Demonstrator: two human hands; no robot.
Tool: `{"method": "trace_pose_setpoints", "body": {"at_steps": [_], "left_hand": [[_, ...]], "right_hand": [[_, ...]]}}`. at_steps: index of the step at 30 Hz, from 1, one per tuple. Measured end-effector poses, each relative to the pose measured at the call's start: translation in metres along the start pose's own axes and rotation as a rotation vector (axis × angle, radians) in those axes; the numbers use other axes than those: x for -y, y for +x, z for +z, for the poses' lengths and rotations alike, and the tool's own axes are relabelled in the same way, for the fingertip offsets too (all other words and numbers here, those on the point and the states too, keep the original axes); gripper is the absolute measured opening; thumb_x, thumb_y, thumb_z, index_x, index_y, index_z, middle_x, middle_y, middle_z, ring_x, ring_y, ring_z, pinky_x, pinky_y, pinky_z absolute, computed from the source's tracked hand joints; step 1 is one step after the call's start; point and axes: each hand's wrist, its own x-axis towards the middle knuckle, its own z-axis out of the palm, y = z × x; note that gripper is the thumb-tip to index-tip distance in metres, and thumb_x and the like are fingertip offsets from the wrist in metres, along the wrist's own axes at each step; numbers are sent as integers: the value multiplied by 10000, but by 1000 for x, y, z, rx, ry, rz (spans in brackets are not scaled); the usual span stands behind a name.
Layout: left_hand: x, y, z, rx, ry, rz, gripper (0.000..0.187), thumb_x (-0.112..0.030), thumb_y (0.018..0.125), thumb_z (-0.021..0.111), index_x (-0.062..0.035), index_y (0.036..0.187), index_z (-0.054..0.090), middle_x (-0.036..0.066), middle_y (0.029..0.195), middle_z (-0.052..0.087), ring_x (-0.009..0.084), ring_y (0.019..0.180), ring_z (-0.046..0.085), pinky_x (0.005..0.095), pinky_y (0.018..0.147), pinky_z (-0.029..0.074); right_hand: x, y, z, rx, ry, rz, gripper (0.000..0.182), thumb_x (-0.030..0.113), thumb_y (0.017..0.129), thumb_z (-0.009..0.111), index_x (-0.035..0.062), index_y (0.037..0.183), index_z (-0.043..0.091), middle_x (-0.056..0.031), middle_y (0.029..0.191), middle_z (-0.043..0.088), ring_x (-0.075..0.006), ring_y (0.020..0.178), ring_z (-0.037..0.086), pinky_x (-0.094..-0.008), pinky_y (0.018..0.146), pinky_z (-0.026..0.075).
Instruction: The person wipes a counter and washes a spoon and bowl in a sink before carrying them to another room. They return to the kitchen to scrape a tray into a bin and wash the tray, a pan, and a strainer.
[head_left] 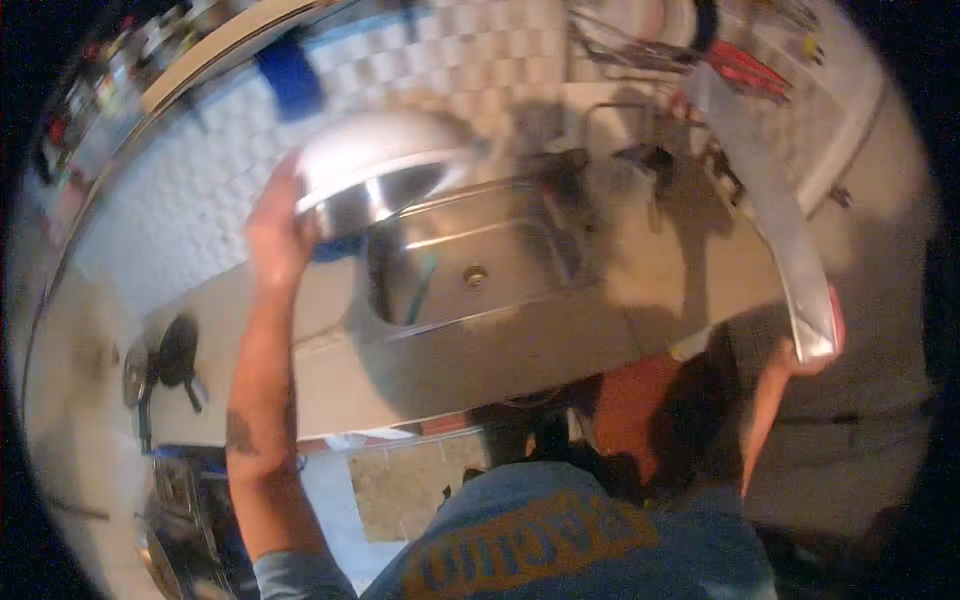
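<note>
Polished metal marks the main item: in the head view, the metal bowl point(385, 165) is raised above the left part of the sink point(515, 255), base upward, mouth tipped down toward the basin. Left hand point(280, 230): digits curled at the bowl's left side, partly closed; blur hides the exact finger placement. A grip at the edge presumably suits so wide a form, and the tilt would direct any drops into the basin. Right hand point(810, 355): wrapped around the lower end of a long grey object point(760, 190), which slants up toward the dish rack point(675, 35); its kind cannot be determined. Holding it at one end probably keeps its length clear of the desk point(500, 360). A slim green item point(425, 285) leans inside the sink, left of the drain point(475, 277). Dark pans point(180, 352) rest at the desk's left end, seemingly set aside to leave the sink area free. Markings: the blue shirt point(600, 490) carries large yellowish lettering point(545, 542), inverted and too smeared to read reliably. No brand or label is legible elsewhere.
</note>
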Motion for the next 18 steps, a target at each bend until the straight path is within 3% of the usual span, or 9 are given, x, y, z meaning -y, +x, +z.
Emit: {"method": "trace_pose_setpoints", "body": {"at_steps": [3, 4, 5, 7, 10, 12, 14, 16, 18], "left_hand": [[16, -4, 0, 24, -111, -56, 387, 83, 583, 615, -24, 951, 565, 185, 1270, 575, 353, 1166, 562, 391, 944, 488], [20, 2, 11, 58, -179, -196, 347, 69, 600, 598, -37, 928, 561, 176, 1264, 579, 352, 1135, 574, 395, 924, 494], [33, -35, 17, 30, -139, -152, 342, 39, 605, 608, -45, 934, 568, 164, 1267, 578, 349, 1119, 579, 398, 910, 500], [39, -69, 23, -14, -132, -341, 395, 14, 639, 619, -57, 1027, 604, 161, 1288, 563, 357, 1111, 579, 392, 909, 503], [35, -151, 17, -210, -50, -992, 320, -18, 710, 633, -35, 1030, 636, 195, 996, 674, 396, 873, 648, 438, 748, 527], [35, -214, -3, -285, -14, -1386, 245, -34, 733, 639, 0, 976, 647, 181, 846, 687, 326, 722, 668, 405, 647, 518], [5, -264, -58, -584, -331, -1804, 208, -54, 752, 640, 28, 943, 636, 132, 776, 667, 220, 644, 641, 349, 575, 503], [-27, -286, -127, -902, -426, -1792, 235, -42, 788, 591, 20, 1014, 589, 79, 768, 597, 164, 664, 581, 282, 548, 464], [-68, -309, -219, -871, -278, -2014, 276, -26, 790, 568, 7, 1064, 552, 63, 795, 586, 165, 644, 558, 269, 535, 452]], "right_hand": [[24, -11, 9, 115, -69, 116, 703, 476, 843, 644, -99, 1214, 482, -261, 1089, 625, -365, 979, 631, -474, 874, 527], [28, -16, 28, 125, 6, 206, 686, 459, 843, 643, -94, 1216, 482, -255, 1098, 620, -359, 988, 624, -472, 881, 520], [41, -31, 32, 121, 88, 300, 669, 443, 843, 641, -88, 1218, 483, -248, 1107, 616, -353, 996, 618, -470, 888, 514], [56, -52, 71, 181, 273, 508, 637, 411, 842, 639, -76, 1223, 483, -235, 1125, 606, -342, 1014, 605, -466, 902, 501], [88, -90, 134, 358, 545, 794, 591, 362, 841, 634, -58, 1229, 484, -216, 1152, 592, -325, 1039, 586, -460, 923, 481], [113, -115, 170, 483, 688, 969, 563, 329, 841, 632, -47, 1234, 484, -203, 1170, 583, -313, 1057, 573, -456, 937, 468], [145, -137, 195, 624, 830, 1103, 538, 296, 840, 629, -35, 1238, 484, -190, 1188, 574, -302, 1074, 560, -452, 951, 455], [190, -159, 223, 813, 1002, 1204, 514, 264, 839, 626, -23, 1242, 485, -177, 1206, 565, -290, 1091, 547, -448, 965, 442], [252, -184, 240, 1010, 1178, 1232, 494, 231, 839, 623, -11, 1247, 485, -164, 1224, 556, -279, 1108, 534, -444, 979, 429]]}}
